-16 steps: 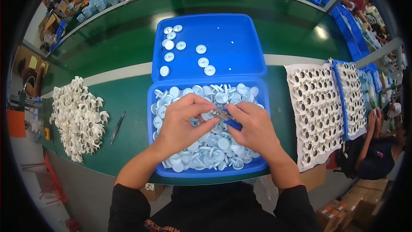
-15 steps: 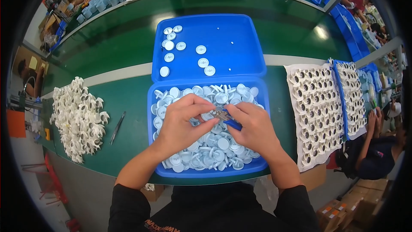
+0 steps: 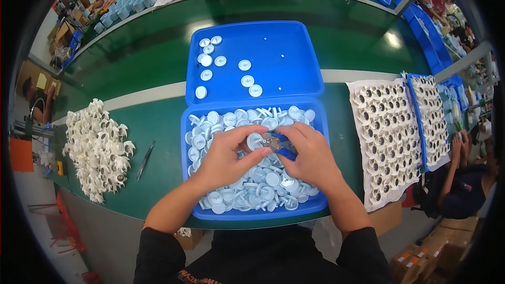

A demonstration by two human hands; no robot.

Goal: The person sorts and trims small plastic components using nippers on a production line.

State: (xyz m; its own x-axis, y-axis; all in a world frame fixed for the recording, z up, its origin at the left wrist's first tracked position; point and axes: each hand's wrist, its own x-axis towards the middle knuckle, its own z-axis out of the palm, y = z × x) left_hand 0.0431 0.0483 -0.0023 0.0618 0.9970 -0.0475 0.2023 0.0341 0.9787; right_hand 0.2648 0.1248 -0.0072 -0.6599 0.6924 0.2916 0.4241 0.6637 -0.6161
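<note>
Between thumb and fingers my left hand [image 3: 227, 153] pinches a pale blue round plastic disc with a stem [image 3: 255, 141]. My right hand [image 3: 306, 152] grips blue-handled nippers [image 3: 284, 150], whose metal jaws point left and meet the disc's stem. Both hands are over a blue tray [image 3: 188, 126] heaped with pale blue stemmed discs [image 3: 272, 179]. Behind it, a second blue tray [image 3: 284, 37] carries several loose discs [image 3: 247, 81] on its left and middle, plus a few tiny white bits on its right.
To the left lie a pile of white plastic parts [image 3: 99, 150] and tweezers [image 3: 146, 160]. At right, rows of white parts with dark centres [image 3: 386, 137] stand on a white sheet. A green conveyor belt [image 3: 347, 37] runs behind. Other people sit at the far side and right.
The disc in my left hand has turned, so its round face shows more. The nippers' handles look spread wider. My hands stay over the same tray.
</note>
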